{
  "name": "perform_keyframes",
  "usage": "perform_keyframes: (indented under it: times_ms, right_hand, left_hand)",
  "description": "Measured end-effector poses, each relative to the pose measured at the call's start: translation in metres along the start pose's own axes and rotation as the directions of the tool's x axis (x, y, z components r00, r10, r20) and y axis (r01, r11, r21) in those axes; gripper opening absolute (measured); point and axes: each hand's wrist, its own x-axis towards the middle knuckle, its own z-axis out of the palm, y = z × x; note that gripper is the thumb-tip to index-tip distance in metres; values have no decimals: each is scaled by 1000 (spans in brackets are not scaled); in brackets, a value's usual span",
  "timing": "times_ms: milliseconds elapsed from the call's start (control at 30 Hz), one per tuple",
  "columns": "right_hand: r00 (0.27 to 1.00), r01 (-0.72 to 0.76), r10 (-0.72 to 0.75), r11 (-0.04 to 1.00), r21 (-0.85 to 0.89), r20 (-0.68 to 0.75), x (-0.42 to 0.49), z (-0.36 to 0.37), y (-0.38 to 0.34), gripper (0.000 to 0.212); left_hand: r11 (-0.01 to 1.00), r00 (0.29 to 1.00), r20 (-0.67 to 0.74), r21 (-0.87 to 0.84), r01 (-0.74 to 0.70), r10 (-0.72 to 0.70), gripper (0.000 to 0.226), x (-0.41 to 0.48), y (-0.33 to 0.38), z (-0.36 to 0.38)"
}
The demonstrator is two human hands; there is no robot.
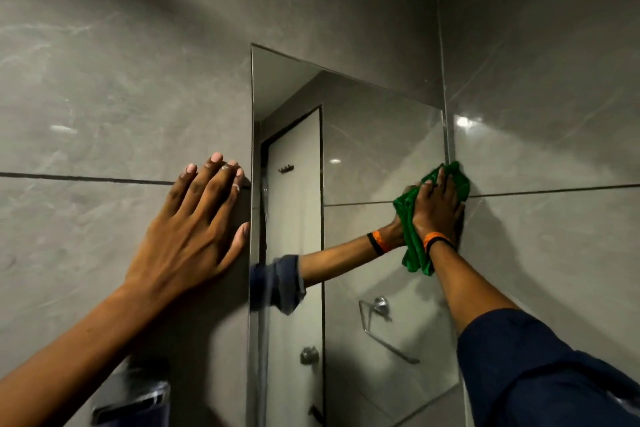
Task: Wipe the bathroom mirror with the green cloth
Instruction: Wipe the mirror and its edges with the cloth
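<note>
A crumpled, soft green cloth (414,246) is pressed against the right edge of the flat, glossy rectangular mirror (363,156), beside the corner where the polished grey tiled wall (104,97) turns. The cloth is covered by the right hand (437,208), laid flat with fingers extended, so that fabric shows above and below it. The left hand (194,222) is spread flat on the tile, just beside the mirror's left edge.

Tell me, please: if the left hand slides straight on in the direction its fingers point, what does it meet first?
The left hand lies flat on the grey wall tile, fingers pointing up and slightly right. That line stays just left of the mirror edge, so the way looks free: only more tile, as far as visible.
</note>
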Motion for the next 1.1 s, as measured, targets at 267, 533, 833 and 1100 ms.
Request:
perform_keyframes:
  times_ms: [267, 533, 833, 1100]
  right_hand:
    - [986, -164, 163, 985, 51, 16, -98, 2, 61, 66]
    - [955, -296, 294, 953, 61, 35, -167, 4, 109, 66]
    - [880, -471, 466, 882, 34, 97, -224, 5, 148, 70]
    - [788, -582, 591, 806, -106, 171, -246, 1, 158, 64]
  left_hand:
    - [997, 998, 18, -45, -65, 66, 72, -28, 9, -2]
    - [992, 998, 38, -112, -54, 58, 71, -39, 17, -5]
    - [992, 997, 45, -113, -49, 55, 72, -41, 17, -2]
    - [992, 997, 61, -122, -40, 48, 73, -42, 19, -4]
